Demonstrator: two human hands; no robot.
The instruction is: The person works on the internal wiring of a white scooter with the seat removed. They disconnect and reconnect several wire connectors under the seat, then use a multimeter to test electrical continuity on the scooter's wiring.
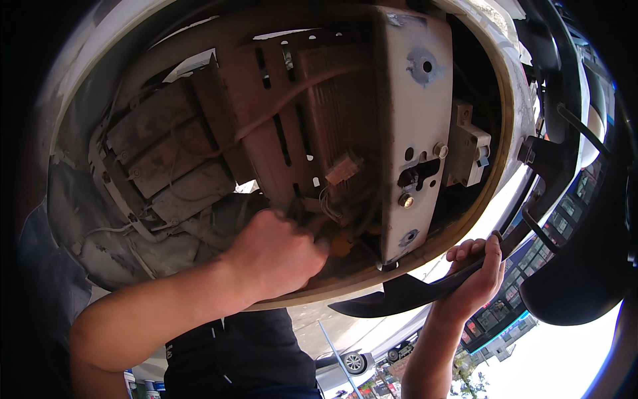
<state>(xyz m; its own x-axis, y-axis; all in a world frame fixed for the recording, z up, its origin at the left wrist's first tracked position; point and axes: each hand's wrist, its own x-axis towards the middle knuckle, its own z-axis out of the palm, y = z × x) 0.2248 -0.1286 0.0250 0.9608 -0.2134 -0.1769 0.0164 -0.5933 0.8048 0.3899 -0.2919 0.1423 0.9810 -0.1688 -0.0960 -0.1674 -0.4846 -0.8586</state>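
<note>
My left hand [276,256] reaches into the oval opening of a vehicle body, its back toward me and its fingers curled. What those fingers hold is hidden. Beside its knuckles are a yellow part [341,243] and several dark wires. A brown connector block [344,168] hangs on wires just above. Lower right, my right hand [475,272] is closed round a black curved trim piece [425,290] along the opening's outer edge. An upright white metal bracket [415,120] with bolts and a latch hole stands between the hands, farther in.
Dusty box-shaped units [163,143] with cables fill the left of the cavity. A ribbed metal part [332,113] sits behind the wires. The pale rim [502,159] surrounds the opening. Black mirror-like parts [575,266] stick out at right. A parked car wheel [354,362] shows below.
</note>
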